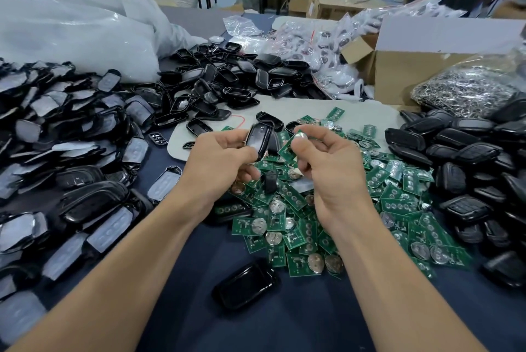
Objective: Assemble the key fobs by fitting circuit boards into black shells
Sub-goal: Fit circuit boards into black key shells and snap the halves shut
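My left hand [220,156] grips a glossy black key fob shell [258,139], held upright above the table. Just to its right, my right hand [327,158] pinches a green circuit board [293,143] with a round silver battery on it, tilted toward the shell but apart from it. Below both hands lies a heap of green circuit boards [307,226] on the dark blue table. A single black shell [245,284] lies flat near the front, between my forearms.
Piles of black shells with grey film fill the left side [65,152]. More black shells lie at the back [227,81] and right [469,158]. A cardboard box [404,72], a bag of metal rings [466,92] and white plastic bags [71,32] stand behind.
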